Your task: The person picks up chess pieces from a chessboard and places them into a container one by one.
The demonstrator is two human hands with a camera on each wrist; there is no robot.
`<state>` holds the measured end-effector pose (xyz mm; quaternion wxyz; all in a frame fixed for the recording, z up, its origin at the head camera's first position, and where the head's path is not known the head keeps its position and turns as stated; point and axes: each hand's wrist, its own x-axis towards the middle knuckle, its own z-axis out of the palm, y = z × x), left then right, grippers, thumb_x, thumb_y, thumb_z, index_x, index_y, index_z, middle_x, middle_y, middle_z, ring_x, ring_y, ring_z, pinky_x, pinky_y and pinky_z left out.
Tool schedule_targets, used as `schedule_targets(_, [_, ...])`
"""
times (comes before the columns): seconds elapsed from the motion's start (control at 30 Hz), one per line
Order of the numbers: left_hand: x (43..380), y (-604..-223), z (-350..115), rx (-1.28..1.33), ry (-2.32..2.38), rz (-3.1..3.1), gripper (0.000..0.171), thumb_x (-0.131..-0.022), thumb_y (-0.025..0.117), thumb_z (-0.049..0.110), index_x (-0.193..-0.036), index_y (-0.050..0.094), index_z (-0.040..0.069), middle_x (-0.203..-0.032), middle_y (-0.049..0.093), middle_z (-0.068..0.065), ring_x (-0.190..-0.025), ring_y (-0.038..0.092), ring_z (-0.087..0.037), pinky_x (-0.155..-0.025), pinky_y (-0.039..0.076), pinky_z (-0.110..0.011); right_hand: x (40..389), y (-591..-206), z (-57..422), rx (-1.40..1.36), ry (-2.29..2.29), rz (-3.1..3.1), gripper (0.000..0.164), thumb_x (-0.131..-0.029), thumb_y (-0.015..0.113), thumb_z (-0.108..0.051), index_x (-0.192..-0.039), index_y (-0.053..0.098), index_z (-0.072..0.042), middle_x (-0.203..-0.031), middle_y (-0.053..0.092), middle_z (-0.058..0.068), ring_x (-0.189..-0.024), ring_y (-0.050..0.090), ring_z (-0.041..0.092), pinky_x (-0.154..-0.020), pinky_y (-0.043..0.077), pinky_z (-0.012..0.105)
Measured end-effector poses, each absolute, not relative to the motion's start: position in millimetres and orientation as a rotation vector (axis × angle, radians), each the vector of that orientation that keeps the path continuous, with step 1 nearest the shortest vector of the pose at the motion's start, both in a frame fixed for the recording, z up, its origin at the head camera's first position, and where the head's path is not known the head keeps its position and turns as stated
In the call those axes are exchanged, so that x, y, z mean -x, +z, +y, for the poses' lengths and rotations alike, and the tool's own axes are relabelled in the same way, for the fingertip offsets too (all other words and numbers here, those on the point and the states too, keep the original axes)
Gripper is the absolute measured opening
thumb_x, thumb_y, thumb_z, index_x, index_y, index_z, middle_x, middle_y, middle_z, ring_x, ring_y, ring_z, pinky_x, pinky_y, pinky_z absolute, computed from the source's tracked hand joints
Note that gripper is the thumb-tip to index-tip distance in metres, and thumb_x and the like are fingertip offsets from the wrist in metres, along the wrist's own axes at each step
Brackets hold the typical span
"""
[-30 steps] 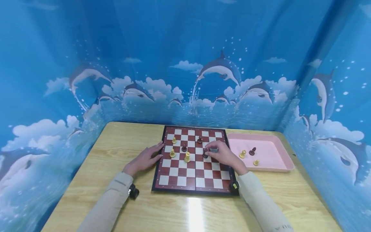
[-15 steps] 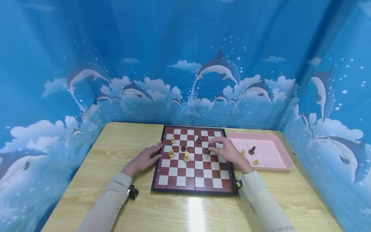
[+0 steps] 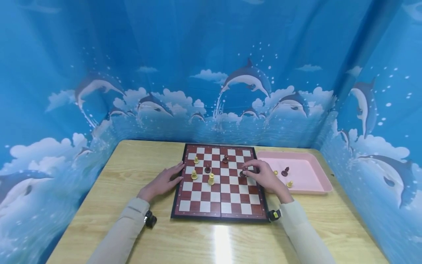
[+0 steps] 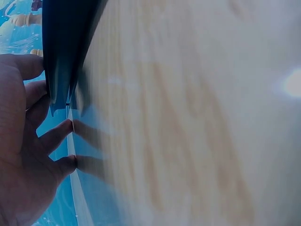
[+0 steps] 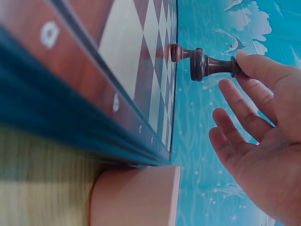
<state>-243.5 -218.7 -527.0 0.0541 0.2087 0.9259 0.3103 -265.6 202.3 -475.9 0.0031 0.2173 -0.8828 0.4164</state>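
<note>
In the head view my right hand (image 3: pixel 265 178) pinches a dark brown chess piece (image 3: pixel 243 172) over the right half of the chessboard (image 3: pixel 211 209). The right wrist view shows thumb and index finger at the top of this chess piece (image 5: pixel 211 67), its base raised off the squares, the other fingers loosely spread. My left hand (image 3: pixel 162 183) rests at the board's left edge with fingers extended. From the left wrist, the fingers of that hand (image 4: pixel 28 155) lie along the board's dark side. Two more dark pieces, one a dark piece (image 3: pixel 207 168), stand on the board.
Yellow pieces stand on the left half: a small pawn (image 3: pixel 196 160), another piece (image 3: pixel 194 175) and a taller one (image 3: pixel 211 179). Right of the board a pink tray (image 3: pixel 311 191) contains a dark piece (image 3: pixel 285 171) and yellow ones. A blue dolphin curtain (image 3: pixel 211 91) borders the table.
My right hand has moved to the right across the board, carrying the dark chess piece with it. The left hand stays at the board's left edge.
</note>
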Motion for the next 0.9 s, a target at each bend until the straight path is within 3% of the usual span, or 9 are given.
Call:
schedule_targets(0.37, [243.0, -526.1, -218.6, -0.631, 0.950, 2.807, 0.061, -0.107, 0.050, 0.036, -0.160, 0.031, 0.012, -0.167, 0.024, -0.013, -0.152, 0.028, -0.040, -0.122, 0.015, -0.068, 259.4, -483.4, 223.0, -0.582, 1.315, -2.752, 0.020, -0.092, 0.077, -0.013, -0.111, 0.076, -0.006, -0.117, 0.073, 0.012, -0.119, 0.062, 0.035, -0.110, 0.045, 0.056])
schedule_targets(0.6, [241.6, -525.8, -218.7, -0.615, 0.951, 2.804, 0.061, -0.107, 0.050, 0.036, -0.160, 0.031, 0.012, -0.168, 0.024, -0.012, -0.152, 0.027, -0.040, -0.122, 0.014, -0.068, 256.4, -488.0, 238.8, -0.541, 1.333, -2.722, 0.022, -0.092, 0.076, -0.010, -0.112, 0.075, -0.003, -0.117, 0.074, 0.014, -0.120, 0.063, 0.038, -0.109, 0.045, 0.057])
schedule_targets(0.9, [242.5, -525.7, -218.7, -0.617, 0.943, 2.809, 0.061, -0.107, 0.050, 0.036, -0.160, 0.031, 0.012, -0.168, 0.025, -0.012, -0.152, 0.027, -0.040, -0.122, 0.014, -0.067, 250.7, -486.3, 253.4, -0.527, 1.268, -2.704, 0.022, -0.092, 0.074, -0.008, -0.113, 0.075, -0.001, -0.114, 0.075, 0.015, -0.111, 0.065, 0.029, -0.096, 0.052, 0.051])
